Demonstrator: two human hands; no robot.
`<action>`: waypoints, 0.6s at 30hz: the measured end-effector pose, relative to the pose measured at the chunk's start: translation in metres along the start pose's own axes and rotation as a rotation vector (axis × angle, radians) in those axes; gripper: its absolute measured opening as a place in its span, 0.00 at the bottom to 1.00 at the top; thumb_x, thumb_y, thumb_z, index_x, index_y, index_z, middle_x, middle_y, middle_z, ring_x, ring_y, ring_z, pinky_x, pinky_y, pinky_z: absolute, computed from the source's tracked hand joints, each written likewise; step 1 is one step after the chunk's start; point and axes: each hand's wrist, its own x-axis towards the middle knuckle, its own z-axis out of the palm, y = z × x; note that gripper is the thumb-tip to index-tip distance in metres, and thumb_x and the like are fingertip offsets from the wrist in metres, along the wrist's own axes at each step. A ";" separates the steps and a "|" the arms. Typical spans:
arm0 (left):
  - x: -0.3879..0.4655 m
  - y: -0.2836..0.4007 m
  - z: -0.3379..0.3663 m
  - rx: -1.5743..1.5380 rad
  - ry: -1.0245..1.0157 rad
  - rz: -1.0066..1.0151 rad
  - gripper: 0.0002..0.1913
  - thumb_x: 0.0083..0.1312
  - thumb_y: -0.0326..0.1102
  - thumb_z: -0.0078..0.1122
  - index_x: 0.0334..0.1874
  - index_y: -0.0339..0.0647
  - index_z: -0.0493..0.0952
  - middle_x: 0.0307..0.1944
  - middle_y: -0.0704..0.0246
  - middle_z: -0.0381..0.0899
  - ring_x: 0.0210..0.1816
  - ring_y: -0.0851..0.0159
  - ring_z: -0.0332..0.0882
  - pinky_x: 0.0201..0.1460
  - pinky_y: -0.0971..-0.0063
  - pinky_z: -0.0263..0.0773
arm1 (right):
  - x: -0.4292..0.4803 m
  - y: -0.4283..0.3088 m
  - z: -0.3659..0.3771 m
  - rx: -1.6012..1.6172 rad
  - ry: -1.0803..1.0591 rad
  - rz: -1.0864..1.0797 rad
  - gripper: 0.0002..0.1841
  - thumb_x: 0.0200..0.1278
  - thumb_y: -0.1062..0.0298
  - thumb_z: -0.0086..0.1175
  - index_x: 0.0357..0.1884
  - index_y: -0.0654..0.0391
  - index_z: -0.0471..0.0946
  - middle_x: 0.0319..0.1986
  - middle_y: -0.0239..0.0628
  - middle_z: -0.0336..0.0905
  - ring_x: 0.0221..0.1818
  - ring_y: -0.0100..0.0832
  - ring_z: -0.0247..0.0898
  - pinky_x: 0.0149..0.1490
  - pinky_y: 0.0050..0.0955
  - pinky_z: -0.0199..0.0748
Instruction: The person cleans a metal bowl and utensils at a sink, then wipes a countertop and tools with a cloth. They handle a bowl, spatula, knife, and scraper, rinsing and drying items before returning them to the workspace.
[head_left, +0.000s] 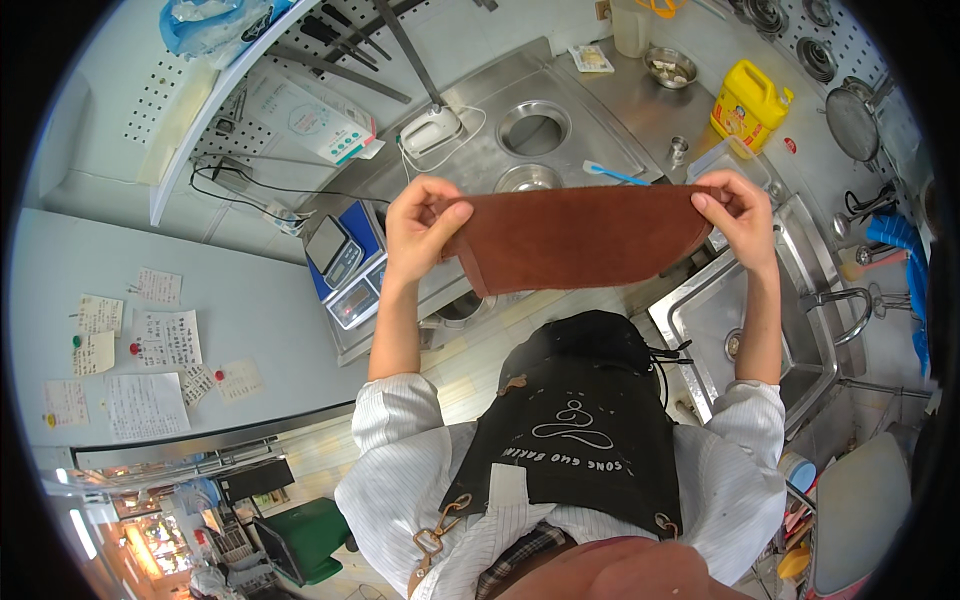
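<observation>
A reddish-brown cloth with stitched edges is stretched between my two hands. My left hand pinches its left end between thumb and fingers. At the opposite upper corner, my right hand grips the cloth with the thumb on the near side. The cloth hangs in front of the steel counter, its lower right edge curving upward. Part of the counter's front edge is hidden behind it. Below hangs the black apron I wear.
Left of the cloth are digital scales. A white hand mixer, steel bowl and blue spatula lie behind it. A yellow jug stands beyond a clear plastic container. The steel sink is at right.
</observation>
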 end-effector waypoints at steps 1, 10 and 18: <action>0.003 -0.001 0.005 -0.008 0.034 -0.038 0.07 0.66 0.26 0.65 0.42 0.37 0.75 0.35 0.69 0.83 0.33 0.79 0.77 0.32 0.85 0.71 | 0.004 0.004 -0.001 0.041 0.016 0.049 0.06 0.65 0.75 0.61 0.43 0.65 0.80 0.37 0.30 0.81 0.39 0.18 0.76 0.45 0.19 0.72; 0.024 -0.085 0.127 -0.152 0.172 -0.425 0.13 0.70 0.41 0.64 0.47 0.41 0.74 0.34 0.74 0.78 0.36 0.77 0.74 0.39 0.81 0.70 | 0.020 0.067 0.098 -0.179 0.325 0.073 0.11 0.62 0.66 0.66 0.42 0.62 0.81 0.27 0.34 0.84 0.26 0.20 0.78 0.33 0.24 0.76; 0.000 -0.136 0.146 -0.509 0.317 -0.398 0.12 0.71 0.29 0.61 0.46 0.41 0.64 0.38 0.67 0.80 0.35 0.75 0.74 0.40 0.79 0.74 | -0.040 0.092 0.112 0.260 -0.204 0.165 0.18 0.68 0.77 0.51 0.59 0.61 0.76 0.58 0.45 0.76 0.59 0.41 0.75 0.61 0.34 0.75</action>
